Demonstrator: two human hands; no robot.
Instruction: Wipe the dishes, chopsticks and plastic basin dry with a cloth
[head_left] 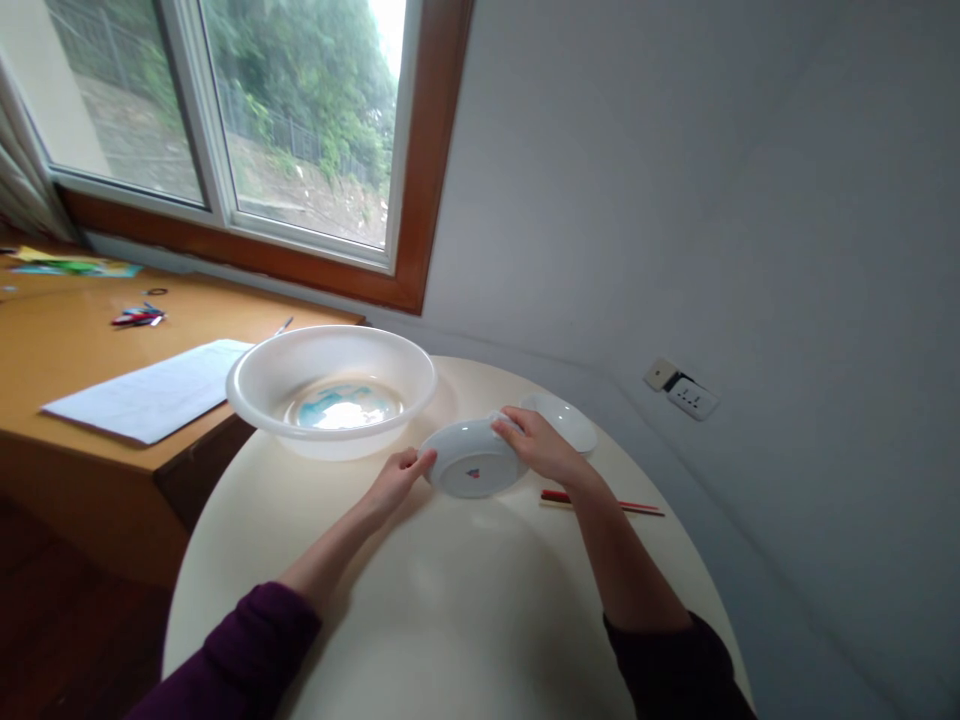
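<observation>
A white plate is tilted up above the round table, its underside with a small coloured mark facing me. My left hand grips its left rim, thumb on the near side. At the upper right rim my right hand is closed on the same plate; a bit of white shows by its fingertips, and I cannot tell whether it is a cloth or the rim. Partly behind that hand lies another white plate. Red chopsticks rest on the table beside my right forearm, which covers part of them.
A wide translucent white basin with blue on its bottom stands at the left of the round cream table. Against it is a wooden desk with white paper and small items. A wall with a socket borders the right.
</observation>
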